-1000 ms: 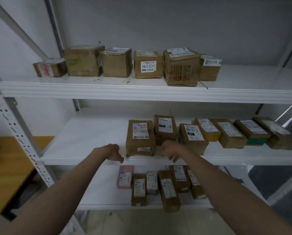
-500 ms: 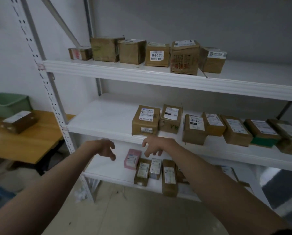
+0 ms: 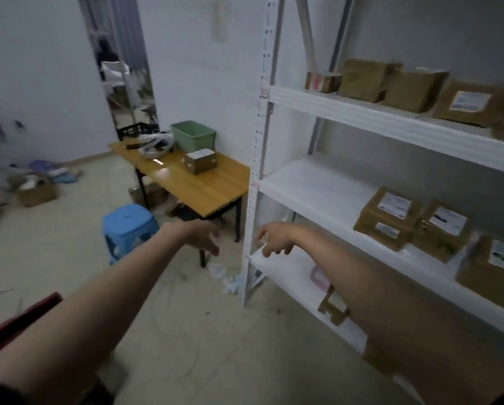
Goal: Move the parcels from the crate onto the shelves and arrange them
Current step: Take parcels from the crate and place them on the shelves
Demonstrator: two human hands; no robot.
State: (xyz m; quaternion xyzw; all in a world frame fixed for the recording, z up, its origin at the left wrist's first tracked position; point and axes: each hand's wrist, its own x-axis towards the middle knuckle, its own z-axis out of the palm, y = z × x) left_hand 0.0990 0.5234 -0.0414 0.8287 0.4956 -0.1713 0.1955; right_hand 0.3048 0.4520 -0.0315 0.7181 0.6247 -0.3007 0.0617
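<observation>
Head view: both arms reach out in front of the person, who faces the wooden table [image 3: 198,182] left of the shelving; the picture is smeared, so fine detail is soft
Left hand: the left hand [image 3: 204,238] hangs in the air below the table's near corner, fingers loose and spread, holding nothing
Right hand: the right hand [image 3: 274,239] hovers by the left end of the lowest shelf [image 3: 280,268], fingers slack and drooping, nothing in them; whether a fingertip touches the shelf edge I cannot tell
Crate: the green crate [image 3: 193,135] stands at the back of the table against the wall; its inside is hidden from here
Next parcel: one cardboard parcel [image 3: 200,160] sits on the table just in front of the crate, well apart from both hands
Shelves: brown parcels line the top shelf [image 3: 391,124], more sit on the middle shelf [image 3: 312,191] toward its right, and a few on the lowest
Free space: the left half of the middle shelf is bare
Step in hand, my guess: going back to the table for another parcel
Doing it well: step close before reaching, take the box with a hand on each side, then check the crate
Placing: I'd set it label up in the bare left stretch, square to its neighbours
Watch for: the blue stool [image 3: 129,226] and the table leg stand in the walking path
</observation>
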